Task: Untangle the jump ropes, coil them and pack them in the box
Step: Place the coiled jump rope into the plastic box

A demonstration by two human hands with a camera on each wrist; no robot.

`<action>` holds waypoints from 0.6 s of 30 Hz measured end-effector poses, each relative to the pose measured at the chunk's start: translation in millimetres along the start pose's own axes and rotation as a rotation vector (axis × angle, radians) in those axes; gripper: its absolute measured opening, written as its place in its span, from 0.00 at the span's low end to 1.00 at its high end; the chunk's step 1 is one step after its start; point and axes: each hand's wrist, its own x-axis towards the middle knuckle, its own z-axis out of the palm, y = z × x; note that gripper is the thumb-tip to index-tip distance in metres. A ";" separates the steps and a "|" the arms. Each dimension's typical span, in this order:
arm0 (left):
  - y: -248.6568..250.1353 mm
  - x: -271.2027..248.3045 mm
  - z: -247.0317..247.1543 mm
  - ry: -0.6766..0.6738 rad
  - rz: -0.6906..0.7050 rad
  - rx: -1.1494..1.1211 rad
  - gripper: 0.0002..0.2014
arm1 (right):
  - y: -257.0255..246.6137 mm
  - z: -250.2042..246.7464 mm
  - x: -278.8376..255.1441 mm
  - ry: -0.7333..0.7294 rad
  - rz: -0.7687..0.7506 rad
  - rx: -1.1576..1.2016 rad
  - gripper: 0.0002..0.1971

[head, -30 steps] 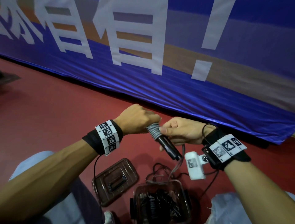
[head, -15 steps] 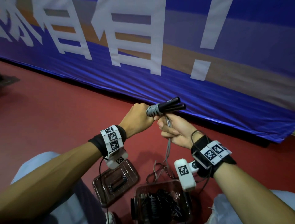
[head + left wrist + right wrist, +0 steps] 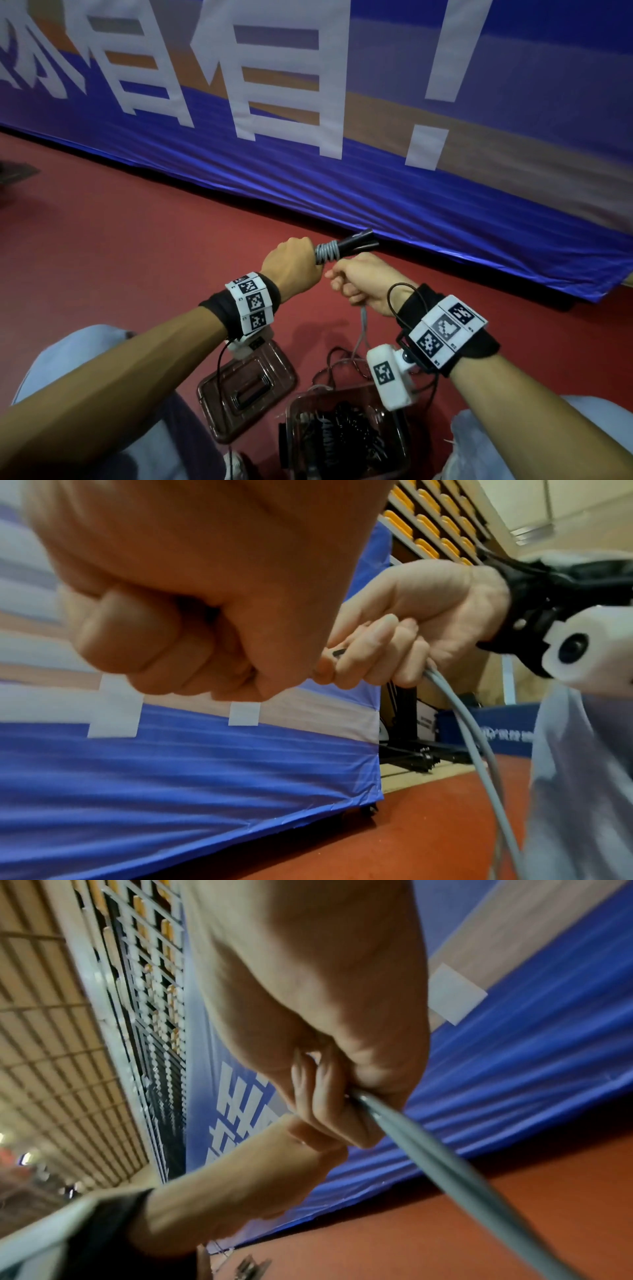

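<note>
My left hand (image 3: 294, 262) grips the black handles (image 3: 352, 241) of a jump rope, held level and pointing right, with grey cord wound round them in a tight coil (image 3: 327, 251). Its fist (image 3: 192, 631) fills the left wrist view and hides the handles there. My right hand (image 3: 359, 284) grips the loose grey cord (image 3: 362, 325) just below the coil; in the wrist views the cord (image 3: 479, 750) (image 3: 445, 1164) runs out under the curled fingers (image 3: 325, 1110) toward the floor. The open clear box (image 3: 342, 442) stands below, with dark ropes inside.
The box lid (image 3: 246, 387) lies on the red floor (image 3: 137, 246) left of the box. Loose cord loops (image 3: 339, 363) lie behind the box. A blue banner (image 3: 376, 154) hangs along the far side. My knees (image 3: 68, 359) flank the box.
The handles swung from pointing down-right to level and pointing right. Both hands rose, and my right hand slid off the handles onto the loose cord below the coil.
</note>
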 end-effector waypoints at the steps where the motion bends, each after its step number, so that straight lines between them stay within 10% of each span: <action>1: 0.7 0.3 0.8 -0.006 0.007 0.041 0.10 | 1.4 -1.6 -0.3 0.032 -0.043 -0.128 0.11; 9: 0.1 5.7 -3.9 -0.288 0.160 0.251 0.14 | 9.9 -32.9 -10.8 0.272 -0.552 -1.218 0.23; 18: -12.3 13.0 -22.0 -0.127 0.753 0.573 0.16 | -4.3 -45.5 -16.5 0.140 -0.483 -1.003 0.34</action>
